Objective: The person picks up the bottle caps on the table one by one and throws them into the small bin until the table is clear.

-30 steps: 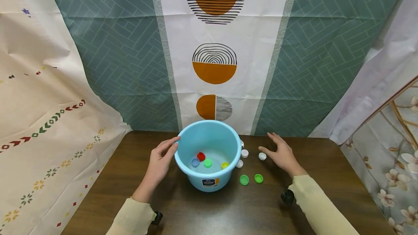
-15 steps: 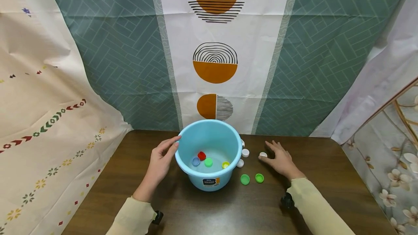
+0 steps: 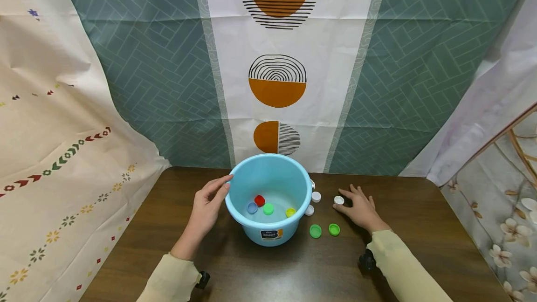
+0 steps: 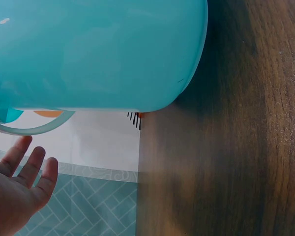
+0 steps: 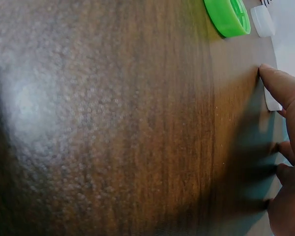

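Observation:
In the head view a light blue bucket (image 3: 268, 237) stands on the table, with red, blue, green and yellow bottle caps on its bottom. My left hand (image 3: 206, 205) holds the bucket's left rim with thumb and index fingertips; in the left wrist view its other fingers (image 4: 47, 176) are loosely bent, apart from the wall. To the right of the bucket, my right hand (image 3: 360, 209) reaches over a white bottle cap (image 3: 339, 200), which lies between thumb and index finger. In the right wrist view the thumb (image 5: 280, 83) partly hides this white cap (image 5: 272, 102).
Two green caps (image 3: 315, 231) lie on the dark wooden table (image 3: 260, 274) near the bucket's right front. White caps (image 3: 316, 196) sit close against its right side. A patterned cloth (image 3: 277, 106) hangs behind the table's far edge.
The right hand has come down and its fingers have drawn nearer around the white cap. The left hand stays at the bucket's rim, and the caps in the bucket have not moved.

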A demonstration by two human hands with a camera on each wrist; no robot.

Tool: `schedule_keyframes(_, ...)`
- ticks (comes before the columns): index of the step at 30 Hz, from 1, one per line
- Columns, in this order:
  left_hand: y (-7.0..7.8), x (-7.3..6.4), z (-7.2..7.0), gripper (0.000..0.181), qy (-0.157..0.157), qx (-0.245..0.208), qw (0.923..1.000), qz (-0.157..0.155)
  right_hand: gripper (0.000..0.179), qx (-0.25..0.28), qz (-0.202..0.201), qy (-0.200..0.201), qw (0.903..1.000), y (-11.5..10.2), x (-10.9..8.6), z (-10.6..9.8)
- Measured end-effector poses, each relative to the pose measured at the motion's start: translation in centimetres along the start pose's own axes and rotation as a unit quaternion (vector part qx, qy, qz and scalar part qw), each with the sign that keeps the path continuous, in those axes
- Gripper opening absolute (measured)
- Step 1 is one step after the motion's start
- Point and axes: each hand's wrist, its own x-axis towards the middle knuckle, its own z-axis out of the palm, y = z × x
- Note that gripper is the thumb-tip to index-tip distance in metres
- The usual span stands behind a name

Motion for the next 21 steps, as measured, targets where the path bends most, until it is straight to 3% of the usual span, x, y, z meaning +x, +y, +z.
schedule_keyframes(7,0.06,0.03,0.0,0.03,-0.006,-0.006,0.9999,0.014,0.059,0.006,-0.005,0.01,0.9999,-0.06,-0.05,0.0)
schedule_keyframes(21,-0.01,-0.06,0.05,0.028,0.001,0.005,1.0,0.007,0.047,0.01,-0.022,0.047,0.9986,0.21,-0.18,-0.22)
